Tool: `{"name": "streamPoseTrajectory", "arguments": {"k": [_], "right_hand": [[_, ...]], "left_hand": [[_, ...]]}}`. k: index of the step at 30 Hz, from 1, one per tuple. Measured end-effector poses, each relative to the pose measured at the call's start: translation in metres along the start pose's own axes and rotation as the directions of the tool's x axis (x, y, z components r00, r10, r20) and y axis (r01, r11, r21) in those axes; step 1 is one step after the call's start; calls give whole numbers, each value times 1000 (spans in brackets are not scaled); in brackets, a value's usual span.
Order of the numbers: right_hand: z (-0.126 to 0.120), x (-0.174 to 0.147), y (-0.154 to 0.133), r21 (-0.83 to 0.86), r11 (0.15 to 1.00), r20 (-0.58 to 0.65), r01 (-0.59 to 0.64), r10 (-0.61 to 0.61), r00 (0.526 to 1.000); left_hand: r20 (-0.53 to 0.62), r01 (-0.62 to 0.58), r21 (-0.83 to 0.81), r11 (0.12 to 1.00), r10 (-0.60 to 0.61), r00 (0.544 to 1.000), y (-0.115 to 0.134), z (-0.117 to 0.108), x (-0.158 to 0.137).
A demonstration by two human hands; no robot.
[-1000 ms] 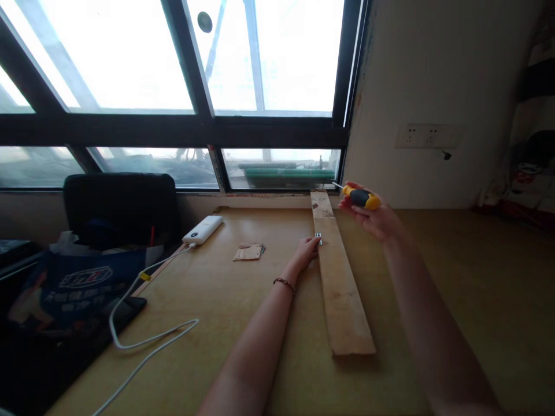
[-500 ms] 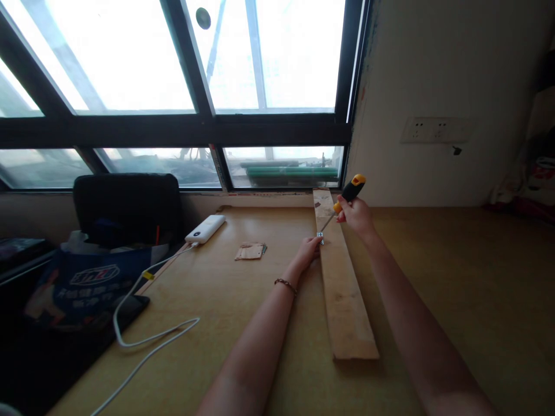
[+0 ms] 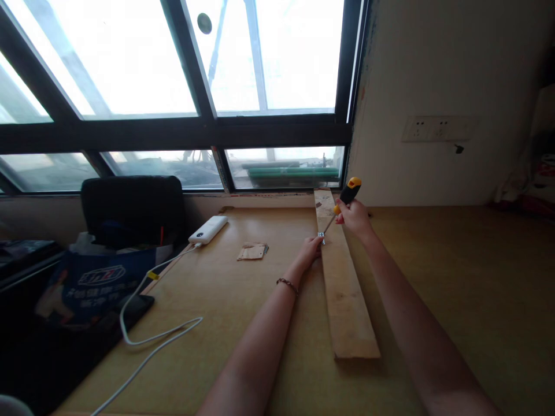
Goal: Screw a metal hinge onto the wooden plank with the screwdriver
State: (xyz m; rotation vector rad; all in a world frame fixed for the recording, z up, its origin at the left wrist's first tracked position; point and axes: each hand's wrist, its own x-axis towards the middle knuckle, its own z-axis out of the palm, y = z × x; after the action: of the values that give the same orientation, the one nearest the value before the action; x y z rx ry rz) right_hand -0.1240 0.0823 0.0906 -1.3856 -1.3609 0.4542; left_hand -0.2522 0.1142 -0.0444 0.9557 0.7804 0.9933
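A long wooden board (image 3: pixel 347 300) lies on the table, its far end by the window. My right hand (image 3: pixel 356 218) is closed around a screwdriver (image 3: pixel 349 190) with a black and yellow handle. The shaft slants down and left to a small metal bracket (image 3: pixel 321 235) at the board's left edge. My left hand (image 3: pixel 310 249) pinches this bracket against the board, fingertips at its lower side. Whether a screw sits under the tip is too small to make out.
On the table (image 3: pixel 243 329) lie a piece of cardboard (image 3: pixel 250 251) with small screws at its edge and a white power bank (image 3: pixel 208 230) with a white cable (image 3: pixel 145 338). A black chair (image 3: pixel 132 208) holding a blue bag (image 3: pixel 104 280) stands left. The window (image 3: pixel 277 133) borders the back.
The screwdriver handle has shifted slightly left and down, with my right hand around it. My left hand stays at the bracket. The whole view has moved a little.
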Motion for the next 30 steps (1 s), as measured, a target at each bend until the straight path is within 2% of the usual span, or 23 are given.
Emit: {"name": "streamPoseTrajectory", "arguments": {"k": [5, 15, 18, 21, 24, 27, 30], "right_hand": [[1, -1, -3, 66, 998, 13, -16, 15, 1000], [3, -4, -5, 39, 999, 17, -30, 29, 999], [1, -6, -9, -15, 1000, 19, 12, -12, 1000], [-1, -9, -12, -197, 977, -87, 80, -99, 991], [0, -10, -11, -330, 940, -242, 82, -168, 956], [3, -7, -6, -255, 964, -276, 73, -145, 950], [3, -4, -3, -77, 996, -200, 47, -61, 978]], "left_hand": [[-7, -6, -3, 1000, 6, 1000, -1, 0, 0], [-16, 1, -3, 1000, -1, 1000, -1, -1, 1], [-7, 4, -14, 1000, -4, 1000, -1, -1, 1], [-1, 12, -19, 1000, -12, 1000, 0, -1, 0], [-6, 23, -18, 1000, -23, 1000, 2, 0, -1], [-11, 34, -25, 999, -34, 999, 2, 1, -2], [0, 46, -28, 999, -46, 999, 2, 0, -1]]}}
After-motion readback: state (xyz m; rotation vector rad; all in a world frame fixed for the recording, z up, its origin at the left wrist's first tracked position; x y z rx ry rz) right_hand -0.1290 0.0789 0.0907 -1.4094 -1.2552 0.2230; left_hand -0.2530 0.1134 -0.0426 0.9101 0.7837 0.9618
